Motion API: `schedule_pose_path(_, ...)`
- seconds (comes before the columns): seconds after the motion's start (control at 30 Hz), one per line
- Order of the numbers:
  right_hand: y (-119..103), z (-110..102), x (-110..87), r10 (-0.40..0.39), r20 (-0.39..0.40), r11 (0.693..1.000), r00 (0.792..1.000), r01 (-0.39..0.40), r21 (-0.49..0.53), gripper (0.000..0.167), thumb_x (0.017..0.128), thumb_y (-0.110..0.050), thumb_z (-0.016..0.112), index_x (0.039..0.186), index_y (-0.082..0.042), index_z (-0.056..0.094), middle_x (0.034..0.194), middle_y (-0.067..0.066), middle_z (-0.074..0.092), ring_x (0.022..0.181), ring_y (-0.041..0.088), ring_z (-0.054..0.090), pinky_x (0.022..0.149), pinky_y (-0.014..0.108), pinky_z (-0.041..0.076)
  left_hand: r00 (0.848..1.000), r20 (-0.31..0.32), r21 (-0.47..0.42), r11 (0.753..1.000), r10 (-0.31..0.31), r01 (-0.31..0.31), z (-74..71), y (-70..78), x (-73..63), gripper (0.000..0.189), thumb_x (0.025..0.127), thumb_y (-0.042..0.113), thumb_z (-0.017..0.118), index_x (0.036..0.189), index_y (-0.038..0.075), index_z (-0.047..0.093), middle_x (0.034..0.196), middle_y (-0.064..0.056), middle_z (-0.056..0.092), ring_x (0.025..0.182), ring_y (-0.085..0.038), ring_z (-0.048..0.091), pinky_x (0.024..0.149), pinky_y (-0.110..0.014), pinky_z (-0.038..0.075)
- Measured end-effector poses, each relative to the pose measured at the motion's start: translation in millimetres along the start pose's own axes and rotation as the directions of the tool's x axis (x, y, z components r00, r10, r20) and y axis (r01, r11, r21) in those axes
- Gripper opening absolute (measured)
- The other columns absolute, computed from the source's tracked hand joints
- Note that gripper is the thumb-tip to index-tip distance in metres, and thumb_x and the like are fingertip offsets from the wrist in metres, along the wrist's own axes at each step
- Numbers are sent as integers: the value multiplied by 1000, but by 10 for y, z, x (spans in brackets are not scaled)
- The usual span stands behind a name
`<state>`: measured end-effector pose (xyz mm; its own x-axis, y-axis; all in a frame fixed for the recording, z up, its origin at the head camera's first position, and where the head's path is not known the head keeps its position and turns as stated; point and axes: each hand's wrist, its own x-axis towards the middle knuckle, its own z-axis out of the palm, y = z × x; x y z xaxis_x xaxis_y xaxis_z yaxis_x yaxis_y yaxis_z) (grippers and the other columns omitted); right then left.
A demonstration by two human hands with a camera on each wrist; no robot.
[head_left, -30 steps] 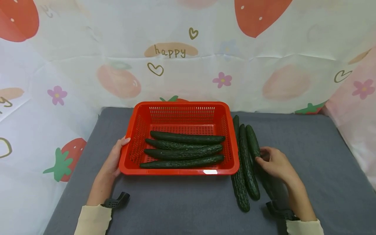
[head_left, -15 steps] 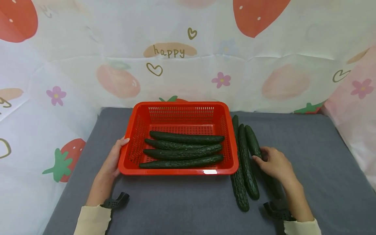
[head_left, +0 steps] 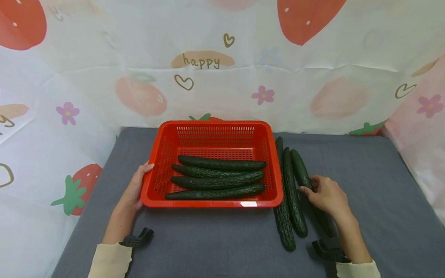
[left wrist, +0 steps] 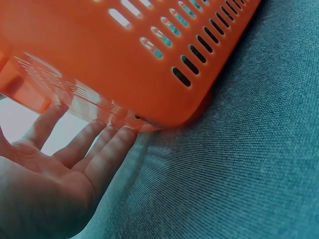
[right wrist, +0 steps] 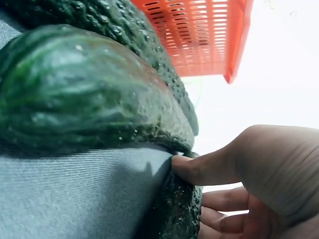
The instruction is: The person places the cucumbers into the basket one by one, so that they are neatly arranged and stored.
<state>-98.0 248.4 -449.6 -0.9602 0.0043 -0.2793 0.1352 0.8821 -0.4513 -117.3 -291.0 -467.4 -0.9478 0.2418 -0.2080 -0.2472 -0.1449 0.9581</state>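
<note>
On the left, my left hand [head_left: 133, 186] holds the red plastic basket [head_left: 215, 203], its thumb on the rim. In the left wrist view, the fingers [left wrist: 112, 152] touch the basket's outer wall from below the rim. Several dark green cucumbers [head_left: 217, 182] lie crosswise in the basket. My right hand [head_left: 328, 197] pinches the rightmost cucumber [head_left: 301, 166] beside the basket, thumb on its left side and fingers on its right. This cucumber lies on the cloth, partly hidden under the hand. Two other cucumbers [head_left: 294, 193] lie between it and the basket, one partly covered by the rim.
A grey cloth [head_left: 215, 243] covers the table. Behind it hangs a pale curtain [head_left: 215, 92] printed with fruit, flowers and hearts, close to the basket's back edge. Each wrist wears a black camera strap [head_left: 137, 237].
My right hand has shifted slightly left, its thumb moving further over to the cucumber's left side. The cucumber has slid a little toward me. The left hand and basket hold still.
</note>
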Motion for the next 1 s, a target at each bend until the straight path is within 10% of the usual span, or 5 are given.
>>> schedule_pose_path(1.0,-206,-219,-124,-181,-208,951,961,226,213,59,106,-29,66,151,6,51,133,35,65,117,52,67,93,65,58,999,-11,-13,999,-38,38,14,15,7,48,113,42,35,157,23,30,126,9,64,108,-6,67,91,-26,60)
